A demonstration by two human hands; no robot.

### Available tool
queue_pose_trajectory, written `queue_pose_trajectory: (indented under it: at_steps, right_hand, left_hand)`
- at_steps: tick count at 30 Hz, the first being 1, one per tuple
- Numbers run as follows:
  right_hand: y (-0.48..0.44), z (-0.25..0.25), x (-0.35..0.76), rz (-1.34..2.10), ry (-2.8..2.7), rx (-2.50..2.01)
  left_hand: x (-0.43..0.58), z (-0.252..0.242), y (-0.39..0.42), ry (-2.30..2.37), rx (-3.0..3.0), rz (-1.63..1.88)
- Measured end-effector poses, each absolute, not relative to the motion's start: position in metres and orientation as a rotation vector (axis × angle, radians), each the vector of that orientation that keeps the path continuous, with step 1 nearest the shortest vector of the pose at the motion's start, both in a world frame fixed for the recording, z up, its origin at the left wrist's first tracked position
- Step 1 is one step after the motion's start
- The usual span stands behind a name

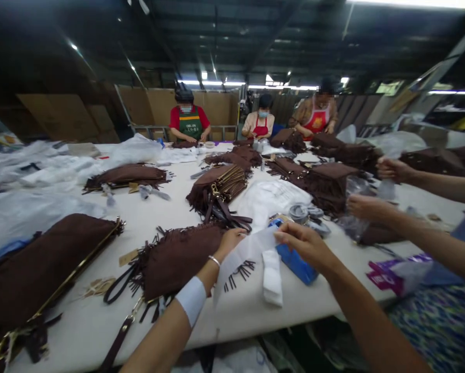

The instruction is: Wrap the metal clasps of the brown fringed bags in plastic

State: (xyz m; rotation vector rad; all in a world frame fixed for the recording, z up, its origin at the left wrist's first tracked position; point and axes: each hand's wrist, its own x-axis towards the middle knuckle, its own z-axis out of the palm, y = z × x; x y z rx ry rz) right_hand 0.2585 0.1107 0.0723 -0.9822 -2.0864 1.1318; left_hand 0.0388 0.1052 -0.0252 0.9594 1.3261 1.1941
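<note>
A thin, see-through white strip (pixel 251 248) is stretched between my two hands, with one end hanging down toward the table edge. My left hand (pixel 232 242) is closed on the strip, though its fingertips are partly hidden. Thumb and fingers of my right hand (pixel 302 246) pinch the strip's other end. Under my left hand lies a dark brown fringed handbag (pixel 182 254) with a wrist strap and a paper tag. A folded white pad (pixel 272 277) and a blue packet (pixel 294 261) lie below my right hand.
More brown bags (pixel 217 186) and a larger one (pixel 54 264) cover the white table (pixel 147 207). At right, a co-worker's hands (pixel 376 210) handle clear plastic. Several people work across the table. White plastic sheets (pixel 131 150) lie at left and a purple wrapper (pixel 395 272) at right.
</note>
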Motion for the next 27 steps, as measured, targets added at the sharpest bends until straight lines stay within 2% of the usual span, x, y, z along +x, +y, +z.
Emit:
queue_pose_trajectory:
  at_steps: [4,9,13,20,24,27]
  right_hand:
    - [0.103,0.069,0.259,1.111,-2.111,-0.991]
    - [0.092,0.067,0.240,1.101,-2.175,-0.945]
    - [0.081,0.046,0.215,1.237,-2.200,-0.904]
    - [0.018,-0.026,0.143,1.585,-2.324,-0.728]
    - [-0.027,-0.053,0.104,1.623,-2.417,-0.648]
    - [-0.051,-0.056,0.075,1.592,-2.514,-0.560]
  left_hand:
    - [0.022,0.001,0.076,1.209,0.965,1.176]
    - [0.006,0.017,0.012,0.948,0.993,0.895]
    - [-0.015,0.010,-0.038,1.197,1.004,0.988]
    - [-0.046,-0.021,-0.155,1.577,0.933,1.009]
    - [-0.053,-0.041,-0.229,1.805,0.936,0.982]
    - [-0.061,-0.054,-0.271,1.784,0.761,1.057]
